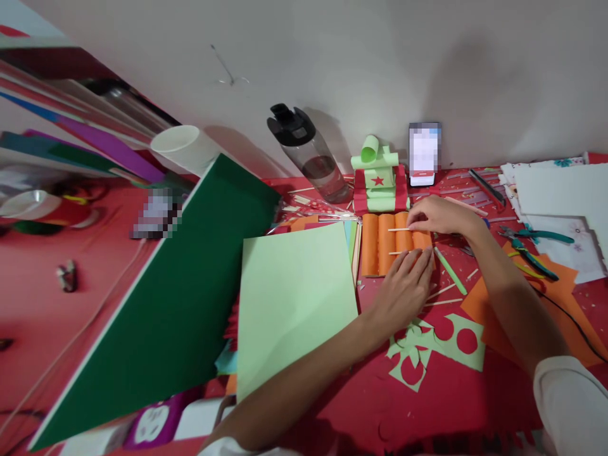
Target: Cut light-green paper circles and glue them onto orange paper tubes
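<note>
Several orange paper rolls (371, 246) lie side by side on the red table. My left hand (407, 282) rests on their near end with its fingers stretched out and open, beside a thin wooden stick (394, 253). At the far end of the rolls, my right hand (439, 215) is closed, its fingertips on another thin stick (398, 229) that lies across them. Right behind the rolls stands a green and red paper model (380, 183) with a red star. A narrow green paper tube (450, 271) lies to the right of the rolls.
Green paper sheets (294, 297) and a dark green board (156, 316) stand to the left. A water bottle (316, 155) and a phone (424, 155) are by the wall. Cut green scraps (456, 345) lie in front; pliers (532, 253) and orange paper (491, 304) are on the right.
</note>
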`<state>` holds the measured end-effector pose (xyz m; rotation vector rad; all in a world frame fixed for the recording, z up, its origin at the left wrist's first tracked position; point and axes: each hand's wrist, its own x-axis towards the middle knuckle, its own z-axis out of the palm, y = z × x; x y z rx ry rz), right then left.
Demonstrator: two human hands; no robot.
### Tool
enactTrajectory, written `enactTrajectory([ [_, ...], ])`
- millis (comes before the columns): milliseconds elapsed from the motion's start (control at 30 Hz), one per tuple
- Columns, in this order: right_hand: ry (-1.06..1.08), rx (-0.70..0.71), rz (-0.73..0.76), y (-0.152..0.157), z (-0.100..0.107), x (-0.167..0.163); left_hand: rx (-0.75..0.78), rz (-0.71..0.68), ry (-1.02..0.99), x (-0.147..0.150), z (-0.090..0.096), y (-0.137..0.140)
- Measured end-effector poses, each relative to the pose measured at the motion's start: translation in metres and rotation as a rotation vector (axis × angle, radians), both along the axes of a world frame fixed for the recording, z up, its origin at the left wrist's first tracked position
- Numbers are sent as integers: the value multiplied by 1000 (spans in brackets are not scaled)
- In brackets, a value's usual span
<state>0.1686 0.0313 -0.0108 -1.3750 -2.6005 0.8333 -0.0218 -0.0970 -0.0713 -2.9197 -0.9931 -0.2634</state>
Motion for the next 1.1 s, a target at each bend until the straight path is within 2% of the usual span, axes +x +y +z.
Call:
enactTrajectory([
  [267,24,-2,26,2,-5,4,-5,19,9,0,-4,-1],
  [433,55,7,19,2,-6,8,21,35,56,-3,8,-14],
  [567,53,0,0,3,-6,12,-27,122,108,-5,18,-24],
  [733,20,2,35,2,-6,10,-48,205,115,-6,12,-22],
  [867,15,8,33,1,-7,7,-35,189,122,-9,9,-20],
  [1000,28,11,39,1,-7,8,7,130,102,-11,21,-22],
  [1100,51,58,29,1,-5,11,-31,50,88,-8,28,-27],
])
